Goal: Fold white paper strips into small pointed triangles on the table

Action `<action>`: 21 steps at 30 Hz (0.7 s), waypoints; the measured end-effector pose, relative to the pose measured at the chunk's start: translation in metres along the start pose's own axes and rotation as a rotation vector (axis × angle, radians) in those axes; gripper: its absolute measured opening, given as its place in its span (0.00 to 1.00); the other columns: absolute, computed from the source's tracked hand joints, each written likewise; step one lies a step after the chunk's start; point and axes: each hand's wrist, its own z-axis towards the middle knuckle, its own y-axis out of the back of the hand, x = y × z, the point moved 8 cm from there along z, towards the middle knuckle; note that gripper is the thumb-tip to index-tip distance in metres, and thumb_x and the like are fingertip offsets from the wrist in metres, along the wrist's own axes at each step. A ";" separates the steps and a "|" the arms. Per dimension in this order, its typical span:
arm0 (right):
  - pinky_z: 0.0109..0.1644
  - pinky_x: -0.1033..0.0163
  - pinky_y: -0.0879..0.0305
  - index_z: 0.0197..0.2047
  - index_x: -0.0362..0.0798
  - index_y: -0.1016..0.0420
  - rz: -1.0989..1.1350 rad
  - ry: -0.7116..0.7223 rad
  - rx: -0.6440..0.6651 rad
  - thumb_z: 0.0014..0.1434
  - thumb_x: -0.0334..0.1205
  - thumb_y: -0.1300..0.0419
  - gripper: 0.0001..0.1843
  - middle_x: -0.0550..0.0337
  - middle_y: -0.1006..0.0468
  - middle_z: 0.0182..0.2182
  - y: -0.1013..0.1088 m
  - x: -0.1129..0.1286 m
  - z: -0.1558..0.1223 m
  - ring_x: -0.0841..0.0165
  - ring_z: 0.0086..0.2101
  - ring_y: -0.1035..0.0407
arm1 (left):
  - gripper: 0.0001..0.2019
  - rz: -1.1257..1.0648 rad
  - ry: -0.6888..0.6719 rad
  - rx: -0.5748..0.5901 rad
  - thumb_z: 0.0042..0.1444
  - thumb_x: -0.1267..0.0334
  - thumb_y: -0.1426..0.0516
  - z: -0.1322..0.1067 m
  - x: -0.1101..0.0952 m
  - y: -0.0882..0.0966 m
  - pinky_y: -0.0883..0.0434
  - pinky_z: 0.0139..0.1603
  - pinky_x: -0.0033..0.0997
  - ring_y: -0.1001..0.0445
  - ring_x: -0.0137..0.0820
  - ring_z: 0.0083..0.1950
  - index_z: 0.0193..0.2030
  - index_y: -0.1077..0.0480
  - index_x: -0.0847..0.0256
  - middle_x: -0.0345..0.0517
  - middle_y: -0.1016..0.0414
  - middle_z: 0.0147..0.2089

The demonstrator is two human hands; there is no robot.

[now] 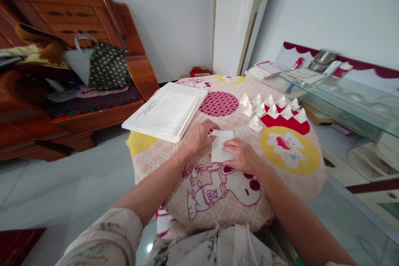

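Note:
A small folded sheet of white paper lies on the round table in front of me. My left hand is curled at its upper left corner, thumb and fingers pinched on the edge. Across the right side of the paper rests my right hand, its fingers lying flat and slightly apart on the sheet. A thick stack of printed paper is to the left of my hands. Several white folded paper pieces with pointed tops stand in rows at the back right; one is nearer to me.
A patterned cloth covers the table. Along the right stands a glass-topped cabinet with a pile of papers and cups. A wooden bench with a dotted bag is at left. Behind is a tall white appliance.

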 end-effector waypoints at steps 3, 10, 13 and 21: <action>0.52 0.48 0.29 0.42 0.46 0.21 0.001 0.001 0.005 0.52 0.42 0.27 0.16 0.48 0.21 0.43 0.001 0.002 0.000 0.55 0.45 0.27 | 0.13 -0.038 -0.086 0.168 0.51 0.76 0.44 -0.003 -0.013 -0.016 0.30 0.42 0.30 0.27 0.29 0.37 0.42 0.23 0.62 0.45 0.25 0.39; 0.52 0.51 0.29 0.42 0.45 0.23 -0.054 0.030 0.065 0.54 0.29 0.36 0.10 0.48 0.22 0.43 -0.004 0.015 0.000 0.56 0.45 0.29 | 0.16 -0.048 -0.148 0.269 0.51 0.76 0.44 -0.006 -0.008 -0.032 0.31 0.45 0.30 0.27 0.31 0.39 0.44 0.21 0.62 0.46 0.24 0.40; 0.54 0.50 0.30 0.42 0.44 0.23 -0.053 0.018 0.056 0.52 0.24 0.41 0.14 0.46 0.22 0.43 -0.006 0.013 0.000 0.56 0.46 0.30 | 0.17 -0.061 -0.178 0.269 0.52 0.75 0.44 -0.006 -0.009 -0.031 0.31 0.49 0.32 0.26 0.33 0.43 0.46 0.20 0.61 0.48 0.23 0.42; 0.47 0.56 0.30 0.39 0.47 0.20 0.125 -0.163 -0.169 0.55 0.25 0.45 0.15 0.51 0.18 0.37 0.007 -0.028 -0.005 0.61 0.40 0.26 | 0.18 -0.195 -0.092 0.355 0.65 0.51 0.46 -0.009 -0.018 -0.018 0.32 0.45 0.32 0.27 0.33 0.40 0.40 0.20 0.61 0.47 0.22 0.38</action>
